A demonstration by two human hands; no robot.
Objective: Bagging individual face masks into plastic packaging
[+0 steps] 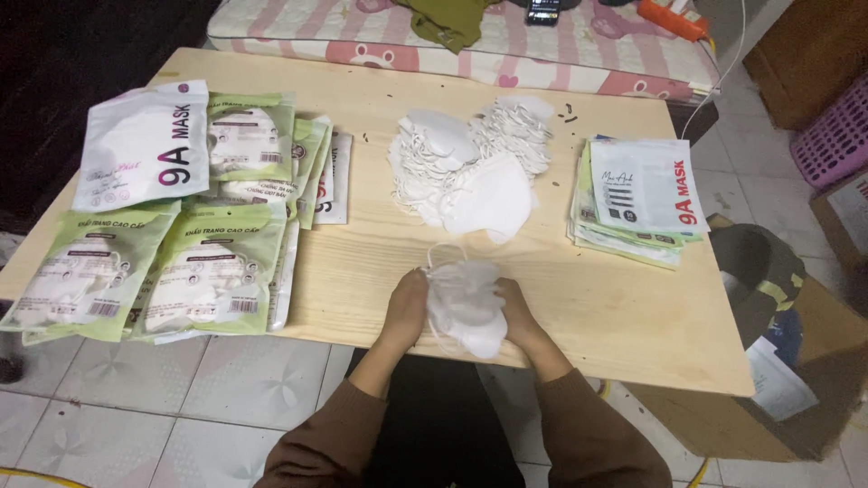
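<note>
A small stack of white face masks [466,305] sits between my two hands near the front edge of the wooden table [597,298]. My left hand [406,307] presses the stack's left side and my right hand [517,312] grips its right side. Just beyond lies a loose pile of white masks [470,167] with ear loops spread about. Filled mask packets, green and white [172,221], cover the table's left part. A neat stack of flat, seemingly empty packets [637,199] lies to the right.
A bed with a pink patterned mattress [470,41] runs along the table's far side, carrying a phone and green cloth. Cardboard boxes and a dark bag [764,271] stand on the tiled floor at the right. A purple basket [836,136] is farther right.
</note>
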